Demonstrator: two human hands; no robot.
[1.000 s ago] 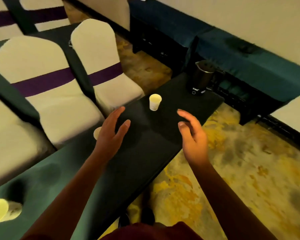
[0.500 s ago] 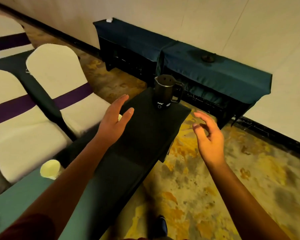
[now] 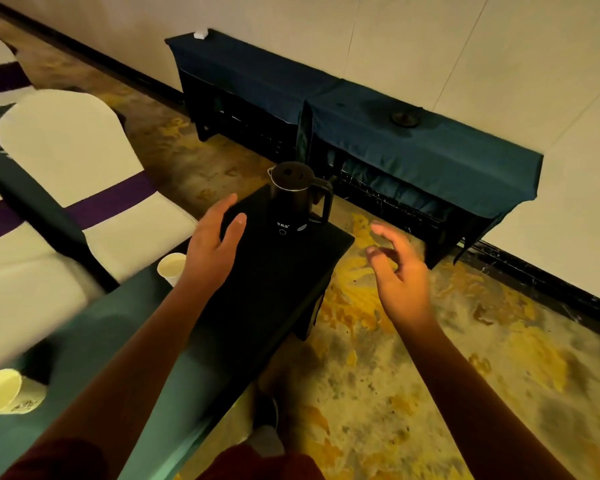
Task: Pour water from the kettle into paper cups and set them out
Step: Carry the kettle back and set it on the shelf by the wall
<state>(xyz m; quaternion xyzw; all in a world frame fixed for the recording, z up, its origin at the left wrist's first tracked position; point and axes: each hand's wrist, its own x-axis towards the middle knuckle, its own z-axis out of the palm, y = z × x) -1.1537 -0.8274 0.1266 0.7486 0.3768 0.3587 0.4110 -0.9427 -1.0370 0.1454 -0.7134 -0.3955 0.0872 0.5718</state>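
Observation:
A dark kettle (image 3: 293,199) with a side handle stands upright at the far end of the long cloth-covered table (image 3: 264,289). My left hand (image 3: 212,244) hovers open over the table just left of the kettle, not touching it. My right hand (image 3: 399,271) hangs open past the table's right edge, above the carpet, fingers loosely curled. A white paper cup (image 3: 170,268) stands on the table beside my left wrist. Another paper cup (image 3: 6,393) sits near the table's close left end.
White chairs (image 3: 70,157) with purple bands line the table's left side. Two low benches draped in dark teal cloth (image 3: 413,150) run along the far wall, with a small dark round object (image 3: 405,118) on one. Patterned carpet (image 3: 413,375) lies to the right.
The view has advanced toward the table's far end, so the kettle is closer. Both hands stayed open and moved forward toward it. The cups have slid back along the table's left.

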